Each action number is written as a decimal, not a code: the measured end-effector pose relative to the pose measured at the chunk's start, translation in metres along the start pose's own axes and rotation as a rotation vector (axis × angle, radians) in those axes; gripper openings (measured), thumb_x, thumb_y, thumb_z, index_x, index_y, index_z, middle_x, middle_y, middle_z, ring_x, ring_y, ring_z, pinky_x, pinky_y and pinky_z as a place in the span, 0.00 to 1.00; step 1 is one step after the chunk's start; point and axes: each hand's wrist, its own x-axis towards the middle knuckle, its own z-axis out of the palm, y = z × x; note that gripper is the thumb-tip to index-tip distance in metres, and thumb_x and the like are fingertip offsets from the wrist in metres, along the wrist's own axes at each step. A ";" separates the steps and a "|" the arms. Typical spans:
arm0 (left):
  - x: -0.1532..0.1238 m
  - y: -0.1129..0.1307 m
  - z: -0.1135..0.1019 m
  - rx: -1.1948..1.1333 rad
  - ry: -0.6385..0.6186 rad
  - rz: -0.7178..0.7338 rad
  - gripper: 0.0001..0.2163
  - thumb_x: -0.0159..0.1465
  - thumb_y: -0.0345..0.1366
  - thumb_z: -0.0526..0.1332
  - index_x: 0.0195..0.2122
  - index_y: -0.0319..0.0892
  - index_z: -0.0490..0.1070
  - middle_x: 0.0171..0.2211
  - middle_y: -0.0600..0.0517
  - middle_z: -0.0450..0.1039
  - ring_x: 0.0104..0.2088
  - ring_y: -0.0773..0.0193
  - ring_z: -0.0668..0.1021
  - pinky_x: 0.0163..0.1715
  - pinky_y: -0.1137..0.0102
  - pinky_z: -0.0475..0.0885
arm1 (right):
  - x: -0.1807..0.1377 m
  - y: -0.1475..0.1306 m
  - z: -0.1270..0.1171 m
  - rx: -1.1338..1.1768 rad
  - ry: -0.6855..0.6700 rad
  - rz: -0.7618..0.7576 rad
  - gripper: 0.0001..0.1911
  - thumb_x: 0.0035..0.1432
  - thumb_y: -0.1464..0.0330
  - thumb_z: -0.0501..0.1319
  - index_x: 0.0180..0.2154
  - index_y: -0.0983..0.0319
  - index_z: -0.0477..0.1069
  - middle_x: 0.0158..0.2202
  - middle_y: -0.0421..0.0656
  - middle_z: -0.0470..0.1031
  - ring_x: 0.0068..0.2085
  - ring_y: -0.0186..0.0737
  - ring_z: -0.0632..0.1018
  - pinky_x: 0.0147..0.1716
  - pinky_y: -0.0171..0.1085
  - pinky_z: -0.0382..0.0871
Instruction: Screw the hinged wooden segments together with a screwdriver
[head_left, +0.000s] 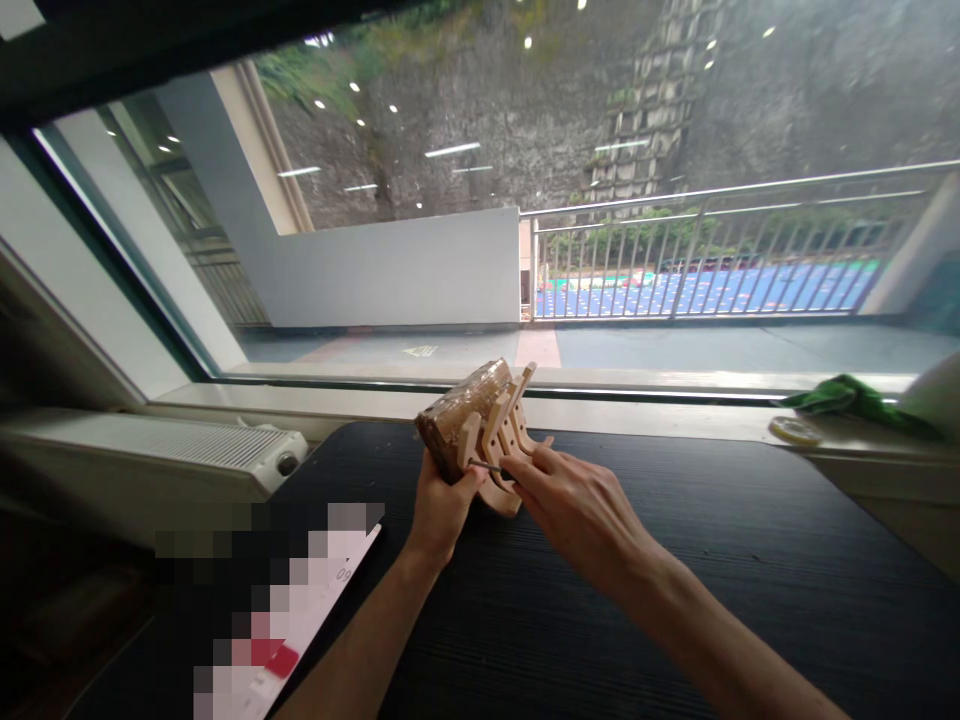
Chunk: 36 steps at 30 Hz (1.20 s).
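Observation:
My left hand (442, 505) is closed around the lower left of a wooden piece (487, 430), holding it tilted above the dark table. Along its back runs a brown, glossy, log-like part (466, 400); several pale curved slats with small dark holes stand out from its front. In my right hand (574, 495) is a slim screwdriver (487, 467) with a dark handle, mostly hidden by the fingers. Its thin metal shaft points left, and the tip meets the pale slat beside my left thumb.
The black wood-grain table (675, 600) reaches to the windowsill (600, 415). A pale printed sheet (322, 590), partly pixelated, lies to the left. A white radiator (150, 440) stands beyond it. On the sill at right are a green cloth (847, 395) and a round yellowish item (795, 431).

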 end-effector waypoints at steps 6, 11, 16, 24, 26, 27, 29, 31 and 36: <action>0.000 0.001 0.002 0.044 0.020 0.028 0.24 0.49 0.28 0.64 0.49 0.43 0.65 0.41 0.50 0.75 0.42 0.59 0.77 0.44 0.66 0.71 | 0.002 0.010 0.019 0.491 -0.045 0.392 0.14 0.59 0.61 0.54 0.40 0.59 0.75 0.35 0.43 0.78 0.35 0.40 0.77 0.34 0.36 0.67; 0.000 -0.003 0.001 -0.012 0.003 -0.011 0.24 0.50 0.29 0.64 0.49 0.43 0.65 0.41 0.50 0.75 0.42 0.59 0.77 0.44 0.65 0.71 | 0.001 0.012 0.013 0.500 -0.045 0.408 0.14 0.53 0.67 0.56 0.43 0.59 0.68 0.37 0.42 0.77 0.34 0.39 0.76 0.33 0.36 0.65; -0.001 0.001 0.002 0.008 0.005 0.006 0.23 0.50 0.31 0.65 0.48 0.42 0.66 0.41 0.49 0.75 0.41 0.59 0.77 0.43 0.66 0.71 | -0.001 0.007 0.003 0.388 -0.013 0.277 0.10 0.58 0.67 0.52 0.42 0.59 0.66 0.35 0.43 0.76 0.33 0.39 0.75 0.31 0.35 0.62; -0.001 0.001 0.000 0.065 0.001 0.033 0.23 0.50 0.30 0.64 0.48 0.42 0.65 0.42 0.50 0.74 0.43 0.59 0.77 0.45 0.66 0.70 | 0.001 -0.001 0.003 0.305 -0.054 0.435 0.13 0.62 0.60 0.48 0.35 0.59 0.67 0.28 0.42 0.75 0.29 0.39 0.74 0.27 0.34 0.58; 0.000 0.000 0.000 0.054 -0.001 0.026 0.23 0.50 0.30 0.64 0.49 0.43 0.65 0.42 0.50 0.74 0.42 0.59 0.77 0.44 0.66 0.71 | 0.001 -0.002 0.000 0.263 -0.088 0.445 0.11 0.60 0.61 0.51 0.38 0.58 0.67 0.28 0.41 0.76 0.28 0.39 0.74 0.26 0.34 0.57; 0.000 0.000 0.000 0.051 -0.002 0.024 0.23 0.50 0.30 0.64 0.49 0.43 0.64 0.42 0.50 0.74 0.42 0.59 0.77 0.44 0.66 0.71 | 0.000 -0.003 -0.001 0.251 -0.095 0.437 0.10 0.59 0.62 0.53 0.39 0.58 0.66 0.29 0.41 0.76 0.28 0.39 0.74 0.26 0.34 0.57; 0.000 0.002 0.001 0.050 -0.004 0.031 0.23 0.50 0.30 0.64 0.49 0.43 0.65 0.41 0.50 0.74 0.41 0.60 0.77 0.44 0.66 0.71 | 0.000 -0.003 -0.003 0.243 -0.074 0.383 0.10 0.57 0.65 0.55 0.42 0.59 0.64 0.32 0.41 0.77 0.29 0.39 0.75 0.26 0.33 0.57; -0.001 0.005 0.001 0.064 -0.003 0.046 0.23 0.50 0.30 0.64 0.48 0.43 0.65 0.40 0.51 0.74 0.41 0.60 0.77 0.43 0.67 0.71 | 0.000 -0.002 -0.002 0.238 -0.043 0.308 0.09 0.57 0.67 0.55 0.42 0.59 0.64 0.36 0.43 0.77 0.32 0.39 0.76 0.28 0.34 0.58; -0.002 0.007 0.001 0.091 -0.007 0.045 0.23 0.50 0.29 0.64 0.48 0.42 0.65 0.40 0.51 0.75 0.41 0.60 0.77 0.43 0.67 0.71 | 0.002 -0.003 0.001 0.237 -0.057 0.381 0.10 0.61 0.62 0.52 0.38 0.60 0.66 0.31 0.44 0.77 0.31 0.41 0.76 0.28 0.34 0.58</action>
